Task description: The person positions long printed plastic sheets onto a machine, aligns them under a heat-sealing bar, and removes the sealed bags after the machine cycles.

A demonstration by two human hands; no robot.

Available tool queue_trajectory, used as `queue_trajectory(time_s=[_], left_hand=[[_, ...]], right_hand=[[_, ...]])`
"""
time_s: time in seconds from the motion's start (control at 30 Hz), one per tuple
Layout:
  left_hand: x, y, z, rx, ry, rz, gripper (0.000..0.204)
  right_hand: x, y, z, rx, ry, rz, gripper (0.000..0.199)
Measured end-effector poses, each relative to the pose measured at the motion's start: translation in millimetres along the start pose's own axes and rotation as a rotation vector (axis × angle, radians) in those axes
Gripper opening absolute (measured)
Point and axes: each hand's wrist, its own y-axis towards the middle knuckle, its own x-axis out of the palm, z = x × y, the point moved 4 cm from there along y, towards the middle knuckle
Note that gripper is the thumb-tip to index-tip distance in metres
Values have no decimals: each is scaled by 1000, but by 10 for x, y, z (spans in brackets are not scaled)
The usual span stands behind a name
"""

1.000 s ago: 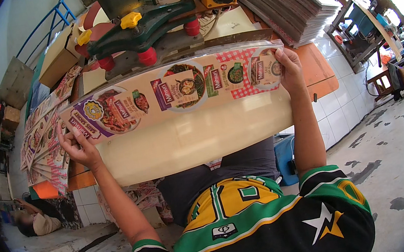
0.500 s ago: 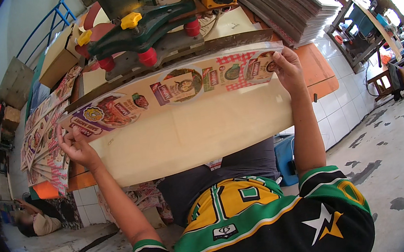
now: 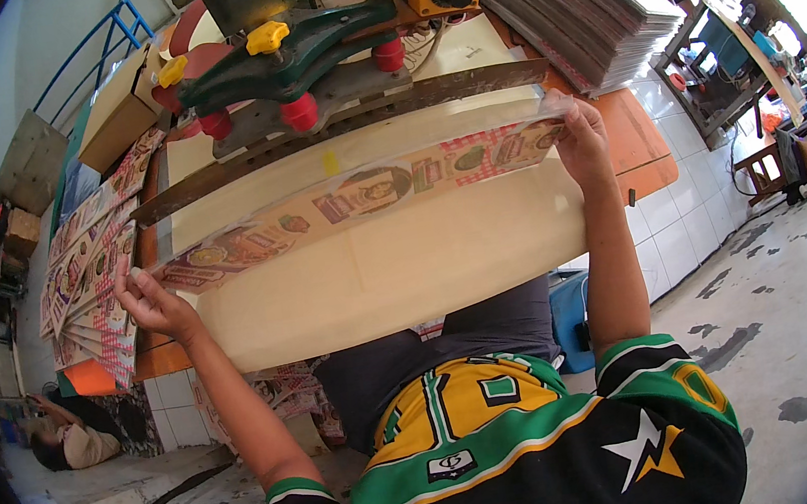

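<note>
Hands on printed sheet (image 3: pixel 366 191) | left hand (image 3: pixel 153 303), right hand (image 3: pixel 579 135): each grip clamped on an end | sheet tipped flatter than before, moving toward press (image 3: pixel 299 58) on tabletop (image 3: pixel 641 137)

Both hands, left hand (image 3: pixel 153 303) and right hand (image 3: pixel 581 134), grip a printed cardboard sheet (image 3: pixel 366 196) before a cutting machine (image 3: pixel 300 63).

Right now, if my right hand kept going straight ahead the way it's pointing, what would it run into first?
Your right hand grips the end of the printed sheet and points up toward the long metal bar of the machine. It would likely meet that bar first, though depth is hard to judge here.
</note>
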Motion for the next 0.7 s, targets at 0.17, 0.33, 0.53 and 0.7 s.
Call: queue_trajectory(time_s=[0.17, 0.33, 0.53, 0.7], left_hand=[[-21, 19, -7, 85, 92, -2, 37], [4, 5, 35, 13, 87, -25, 41], [3, 14, 85, 37, 161, -38, 46], [-9, 8, 51, 50, 178, -36, 46]], right_hand=[[-61, 26, 1, -64, 42, -80, 36], [-63, 11, 20, -36, 24, -9, 36], [54, 25, -78, -18, -25, 7, 38], [-4, 23, -46, -7, 64, -16, 33]])
